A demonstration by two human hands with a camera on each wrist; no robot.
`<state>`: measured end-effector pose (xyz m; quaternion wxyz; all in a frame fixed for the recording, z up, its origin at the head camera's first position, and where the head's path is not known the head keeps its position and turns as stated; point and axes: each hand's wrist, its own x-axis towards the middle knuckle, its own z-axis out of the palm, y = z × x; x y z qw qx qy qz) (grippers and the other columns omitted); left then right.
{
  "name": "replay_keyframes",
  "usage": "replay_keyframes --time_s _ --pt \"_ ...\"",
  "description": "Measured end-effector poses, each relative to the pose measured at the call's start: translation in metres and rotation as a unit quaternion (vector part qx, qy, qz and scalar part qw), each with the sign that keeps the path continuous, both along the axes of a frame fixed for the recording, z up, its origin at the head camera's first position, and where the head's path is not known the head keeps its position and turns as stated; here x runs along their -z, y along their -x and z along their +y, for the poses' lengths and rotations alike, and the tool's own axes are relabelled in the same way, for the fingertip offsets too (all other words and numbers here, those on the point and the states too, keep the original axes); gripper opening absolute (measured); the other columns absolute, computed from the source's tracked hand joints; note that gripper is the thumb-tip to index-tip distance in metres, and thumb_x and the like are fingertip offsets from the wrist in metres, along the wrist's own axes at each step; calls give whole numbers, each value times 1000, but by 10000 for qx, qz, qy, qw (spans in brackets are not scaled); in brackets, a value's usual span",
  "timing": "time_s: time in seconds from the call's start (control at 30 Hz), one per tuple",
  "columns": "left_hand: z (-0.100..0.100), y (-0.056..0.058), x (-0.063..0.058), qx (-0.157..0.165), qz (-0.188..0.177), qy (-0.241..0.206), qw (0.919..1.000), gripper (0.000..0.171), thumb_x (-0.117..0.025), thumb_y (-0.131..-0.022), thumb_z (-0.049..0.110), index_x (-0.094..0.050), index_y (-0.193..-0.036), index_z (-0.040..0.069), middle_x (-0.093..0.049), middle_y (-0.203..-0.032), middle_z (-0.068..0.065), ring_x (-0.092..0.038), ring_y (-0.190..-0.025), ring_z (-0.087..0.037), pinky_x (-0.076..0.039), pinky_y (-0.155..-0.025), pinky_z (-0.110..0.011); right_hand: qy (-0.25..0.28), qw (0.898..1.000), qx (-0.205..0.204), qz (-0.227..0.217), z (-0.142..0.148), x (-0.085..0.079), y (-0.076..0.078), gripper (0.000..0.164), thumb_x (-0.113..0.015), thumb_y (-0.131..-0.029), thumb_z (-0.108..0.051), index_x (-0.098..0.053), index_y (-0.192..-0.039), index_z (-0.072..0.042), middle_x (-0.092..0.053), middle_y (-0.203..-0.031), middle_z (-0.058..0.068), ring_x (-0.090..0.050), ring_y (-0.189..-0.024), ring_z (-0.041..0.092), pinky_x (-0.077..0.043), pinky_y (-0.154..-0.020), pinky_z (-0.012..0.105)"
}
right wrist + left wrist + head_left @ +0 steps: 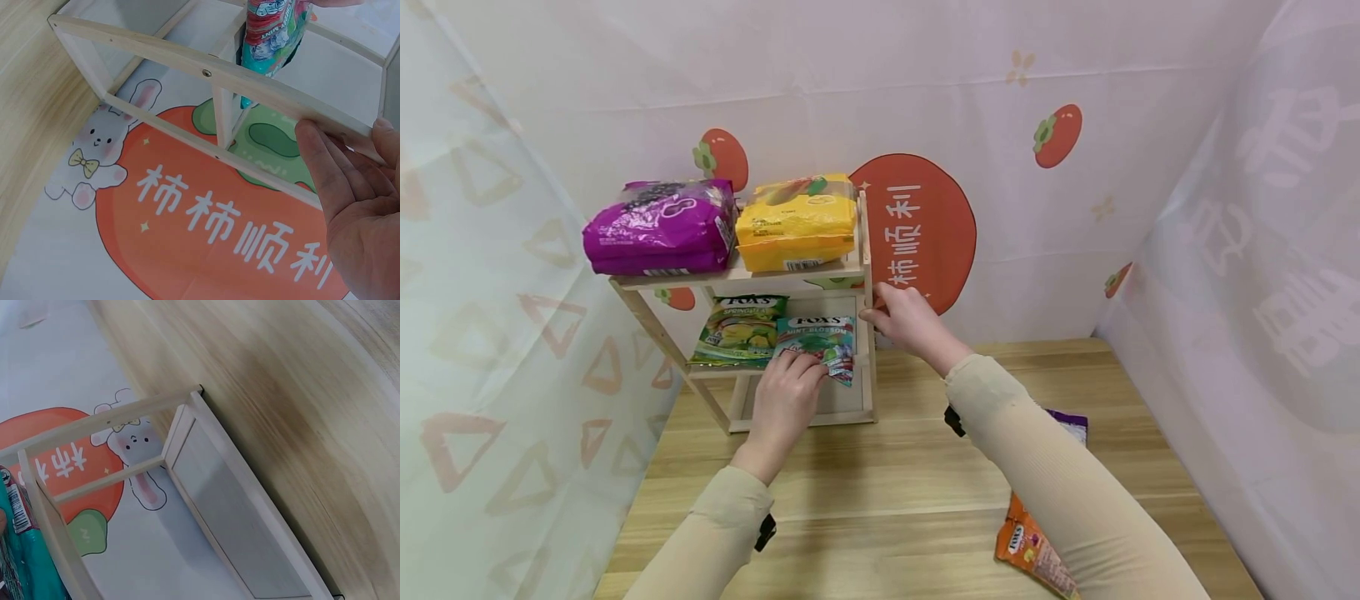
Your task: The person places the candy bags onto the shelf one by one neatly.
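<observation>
A teal bag of Fox's Mint Blossom candy (pixel 816 335) leans on the middle tier of a small wooden shelf rack (pixel 745 277), its lower corner jutting past the front rail. My left hand (pixel 786 392) grips that bag's lower edge from the front; only a fingertip of it shows in the left wrist view. To the bag's left, overlapping it, lies a green Fox's Spring Tea bag (pixel 737 333). With fingers on one side and thumb on the other, my right hand (pixel 359 200) holds the rack's right upright, just below the top tier.
A purple bag (pixel 662 233) and a yellow bag (pixel 797 225) sit on the top tier. An orange Fox's bag (pixel 1033 550) lies on the wooden table (pixel 895 500), partly hidden by my right sleeve, as is a purple-edged packet (pixel 1071 423). Printed cloth walls (pixel 970 83) surround the table.
</observation>
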<state>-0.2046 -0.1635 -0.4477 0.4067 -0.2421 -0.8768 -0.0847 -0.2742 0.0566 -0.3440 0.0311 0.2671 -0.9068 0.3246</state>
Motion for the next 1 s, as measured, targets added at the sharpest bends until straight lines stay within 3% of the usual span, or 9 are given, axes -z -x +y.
replay_keyframes --time_s 0.57,1.0 --pt "-1 9 2 29 -70 -85 9999 13 -85 -79 -4 -78 -86 4 -74 -92 -10 -68 -91 -33 -58 -86 -48 -54 10000 -2 -22 0 -2 0 23 -67 -101 -25 -58 -99 -4 -62 -73 6 -53 -58 18 -41 -53 27" --pt "1 13 1 -102 -285 -125 9995 11 -82 -81 -4 -79 -89 4 -74 -95 -10 -69 -91 -30 -60 -81 -44 -110 9999 17 41 0 0 1 24 -67 -101 -26 -59 -100 -4 -63 -75 8 -54 -60 18 -42 -54 26"
